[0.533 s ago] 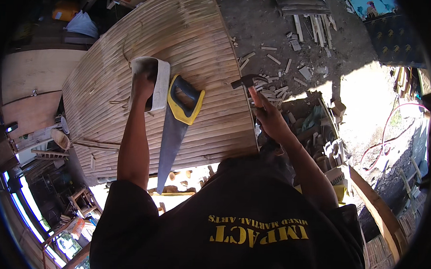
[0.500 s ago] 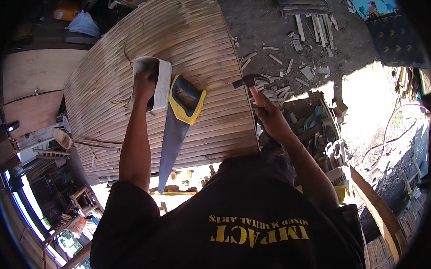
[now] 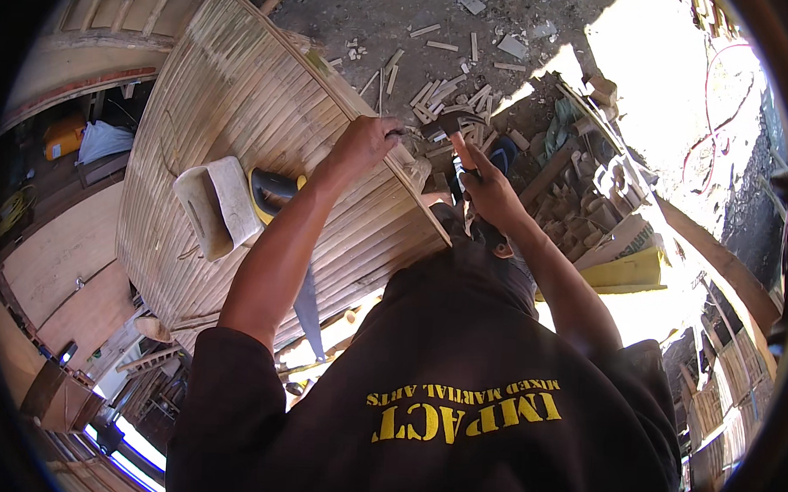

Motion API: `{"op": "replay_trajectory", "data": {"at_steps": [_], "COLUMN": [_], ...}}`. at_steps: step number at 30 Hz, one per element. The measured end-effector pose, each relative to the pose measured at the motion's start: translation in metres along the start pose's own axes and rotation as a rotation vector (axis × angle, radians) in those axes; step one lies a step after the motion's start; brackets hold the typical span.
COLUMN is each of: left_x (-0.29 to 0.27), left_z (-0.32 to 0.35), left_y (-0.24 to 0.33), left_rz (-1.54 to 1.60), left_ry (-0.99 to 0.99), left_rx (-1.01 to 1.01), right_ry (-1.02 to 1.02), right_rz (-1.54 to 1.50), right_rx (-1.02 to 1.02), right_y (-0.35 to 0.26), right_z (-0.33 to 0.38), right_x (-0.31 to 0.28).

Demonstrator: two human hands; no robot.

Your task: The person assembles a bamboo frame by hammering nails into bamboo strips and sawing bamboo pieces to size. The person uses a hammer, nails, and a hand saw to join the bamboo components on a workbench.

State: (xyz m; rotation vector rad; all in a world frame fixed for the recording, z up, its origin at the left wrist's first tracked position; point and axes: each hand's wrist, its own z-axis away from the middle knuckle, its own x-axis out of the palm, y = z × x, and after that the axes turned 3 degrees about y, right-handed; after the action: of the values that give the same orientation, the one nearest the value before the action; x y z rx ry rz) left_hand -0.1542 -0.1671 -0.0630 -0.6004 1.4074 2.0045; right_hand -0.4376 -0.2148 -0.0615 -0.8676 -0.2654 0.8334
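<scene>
Right hand [image 3: 493, 194] clamps a claw hammer [image 3: 457, 141], long axis slanting far-left, claws rightward, beside the bamboo-slat tabletop [image 3: 242, 99]'s right edge; left hand [image 3: 360, 148] there, grip unclear. Wood scraps [image 3: 442, 46] litter the grey floor [image 3: 360, 16].

I have the left hand [image 3: 360, 148] over the right edge of the bamboo-slat table [image 3: 265, 82], fingertips pinching a small dark piece [image 3: 394, 133] that I can't make out better. My right hand [image 3: 493, 198], just outside that edge near its near end, grips a claw hammer [image 3: 458, 141] by its orange-red handle, head raised just beside the left fingertips. Under my left forearm lies a handsaw [image 3: 309, 317], its yellow-and-black handle toward the table's middle, blade tip past the near edge. Left of that handle I see a whitish, open-sided container [image 3: 238, 202]. Wood offcuts [image 3: 440, 47] litter the ground beyond the right edge.
</scene>
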Motion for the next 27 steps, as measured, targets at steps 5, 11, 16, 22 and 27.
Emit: {"op": "replay_trajectory", "data": {"at_steps": [5,11,16,22,27], "left_x": [0.034,0.036,0.041,0.044,0.043], "left_z": [-0.021,-0.022,-0.024,-0.025,-0.028], "left_y": [-0.009,-0.016,-0.021,-0.027,-0.018], "left_rz": [-0.294,-0.463,-0.582,-0.643,-0.621], "left_ry": [-0.047,-0.375,-0.463,-0.452,-0.478], "left_rx": [0.096,-0.032,-0.098,-0.085,-0.093], "right_ry": [0.098,0.082,0.205,0.062,0.383], "right_rz": [-0.049,-0.141,-0.170,-0.005,-0.101], "right_rx": [0.079,0.080,0.040,-0.029,0.013], "right_y": [0.011,0.005,0.000,0.000,-0.003], "right_z": [0.010,0.011,0.006,-0.001,-0.002], "right_x": [-0.005,-0.009,0.007,0.019,0.015]}}
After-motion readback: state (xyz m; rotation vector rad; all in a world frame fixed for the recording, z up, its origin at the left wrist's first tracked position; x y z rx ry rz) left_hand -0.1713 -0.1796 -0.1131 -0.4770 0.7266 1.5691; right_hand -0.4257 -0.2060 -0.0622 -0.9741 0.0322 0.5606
